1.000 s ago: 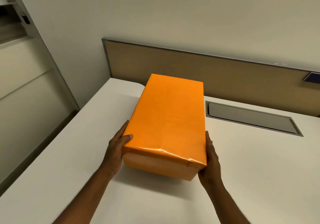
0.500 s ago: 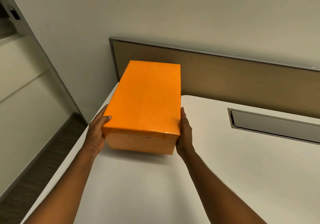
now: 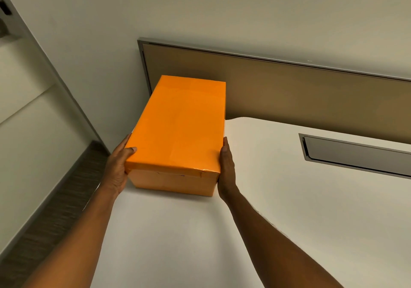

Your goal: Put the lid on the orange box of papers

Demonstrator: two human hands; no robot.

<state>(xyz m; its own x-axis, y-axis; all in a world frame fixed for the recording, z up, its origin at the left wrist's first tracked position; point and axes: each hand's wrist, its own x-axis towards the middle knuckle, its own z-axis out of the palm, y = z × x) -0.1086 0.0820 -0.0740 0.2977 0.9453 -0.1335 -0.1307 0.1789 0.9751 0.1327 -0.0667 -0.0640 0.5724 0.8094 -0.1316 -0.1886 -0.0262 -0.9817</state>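
My two bare forearms reach in from the near edge of the view, over the white table (image 3: 222,243), which fills the near and right part of the scene.

My left hand (image 3: 116,167) lies flat against the left side of the orange box (image 3: 175,182) at its near corner, fingers extended along the side and the thumb hooked over the top edge of the lid (image 3: 181,125). My right hand (image 3: 226,172) is pressed flat against the right side at the near corner, fingers straight and together, pointing away from me. The box is squeezed between both palms.

The box stands on the table near the table's left edge, its long side running away from me. The lid is on it and covers the whole top; its rim overlaps the body, and along the near face a thin dark gap shows under the rim.

Right of the box and farther off, a grey rectangular recess (image 3: 355,156) is set into the tabletop, well apart from the box. Beyond the table's far edge stands a tan panel (image 3: 300,94) with a grey metal frame; the far end of the box is near its left end. Behind that is a plain pale wall (image 3: 222,9). Far left, below the table, a dark strip of floor (image 3: 55,210) runs along a pale partition.
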